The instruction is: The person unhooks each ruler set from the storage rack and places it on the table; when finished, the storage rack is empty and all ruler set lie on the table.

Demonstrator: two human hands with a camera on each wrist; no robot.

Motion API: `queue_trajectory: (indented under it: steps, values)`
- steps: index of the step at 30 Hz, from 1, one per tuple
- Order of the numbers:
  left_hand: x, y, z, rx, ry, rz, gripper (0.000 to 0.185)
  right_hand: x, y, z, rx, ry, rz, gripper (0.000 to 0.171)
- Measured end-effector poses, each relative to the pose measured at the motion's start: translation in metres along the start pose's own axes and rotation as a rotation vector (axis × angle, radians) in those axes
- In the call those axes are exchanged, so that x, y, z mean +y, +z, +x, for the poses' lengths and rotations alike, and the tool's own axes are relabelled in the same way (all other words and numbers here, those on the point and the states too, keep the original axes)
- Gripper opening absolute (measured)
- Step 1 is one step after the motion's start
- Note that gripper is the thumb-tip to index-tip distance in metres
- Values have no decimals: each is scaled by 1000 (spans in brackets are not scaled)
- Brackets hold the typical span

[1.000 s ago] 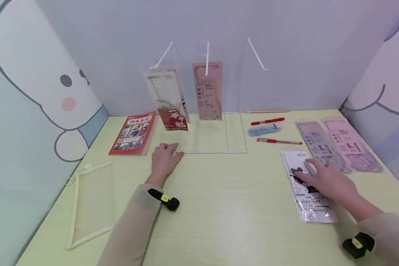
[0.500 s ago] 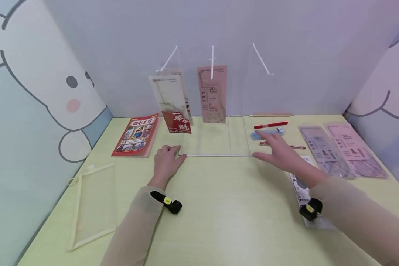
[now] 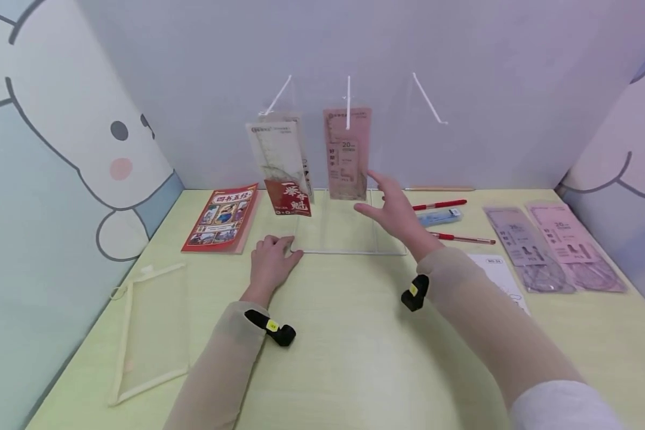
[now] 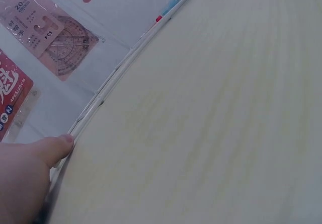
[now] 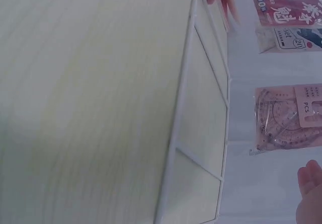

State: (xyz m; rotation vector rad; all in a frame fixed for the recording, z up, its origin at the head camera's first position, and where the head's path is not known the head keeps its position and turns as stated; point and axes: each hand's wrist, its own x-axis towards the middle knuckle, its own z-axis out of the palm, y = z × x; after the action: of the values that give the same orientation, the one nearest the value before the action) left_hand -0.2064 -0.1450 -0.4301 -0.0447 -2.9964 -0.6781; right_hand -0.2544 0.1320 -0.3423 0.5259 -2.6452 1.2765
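Note:
My left hand (image 3: 271,258) rests flat on the table, thumb (image 4: 53,151) against the front left corner of the white wire stand base (image 3: 349,252). My right hand (image 3: 392,206) hovers open above the base with nothing in it, fingers spread, just right of the pink ruler pack (image 3: 347,152) hanging on the middle hook. The same pink pack (image 5: 289,116) appears in the right wrist view beside my fingertip (image 5: 309,194). A ruler pack with a red label (image 3: 279,164) hangs on the left hook. The right hook (image 3: 429,98) carries nothing.
A red book (image 3: 221,217) lies left of the stand, a mesh pouch (image 3: 150,331) near the left edge. Red pens (image 3: 438,205), a blue box (image 3: 439,217), a white ruler-set pack (image 3: 500,276) and two more packs (image 3: 527,248) (image 3: 572,245) lie at the right.
My right hand left the white ruler-set pack on the right, swept left and rose toward the hanging pink pack. The left hand stayed at the stand's corner.

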Motion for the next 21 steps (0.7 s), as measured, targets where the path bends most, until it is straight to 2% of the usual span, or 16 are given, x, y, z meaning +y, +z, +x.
queue_trajectory:
  steps: [4,9,15,21]
  values:
    - [2,1,1,-3,10,-2,53,-4,1,12,74,-4,-31,75]
    - [-2,2,1,11,9,3,52,-18,3,27,107,18,-36,74]
    - [-4,2,1,23,17,-5,52,-33,6,40,161,49,66,77]
    - [-2,3,0,18,12,-5,51,-35,9,40,206,107,172,77]
